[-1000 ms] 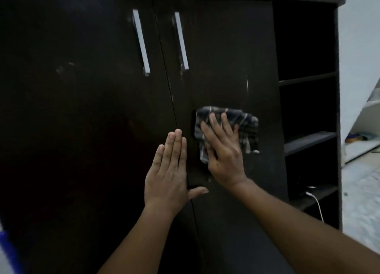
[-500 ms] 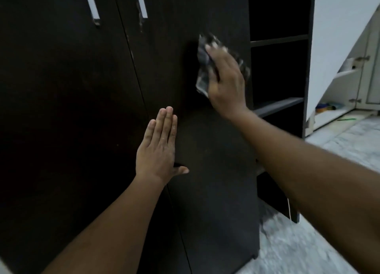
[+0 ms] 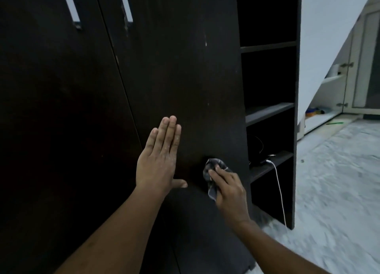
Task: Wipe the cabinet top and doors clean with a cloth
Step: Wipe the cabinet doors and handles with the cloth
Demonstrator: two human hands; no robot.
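Observation:
A dark brown cabinet fills the view, with a left door [image 3: 57, 113] and a right door [image 3: 181, 72], each bearing a silver bar handle [image 3: 125, 5]. My right hand [image 3: 229, 188] presses a bunched grey checked cloth [image 3: 211, 174] against the lower part of the right door, near its right edge. My left hand [image 3: 159, 156] lies flat with fingers together on the same door, just left of the cloth. The cabinet top is out of view.
Open dark shelves [image 3: 269, 113] run down the cabinet's right side; a white cable [image 3: 279, 191] hangs from a lower shelf to the floor. Pale marbled floor [image 3: 337, 191] stretches to the right. A white slanted wall [image 3: 324, 39] and white cupboards stand beyond.
My right hand has swept the cloth from high on the right door down to its lower part. My left hand stays flat on the door. The camera view has shifted.

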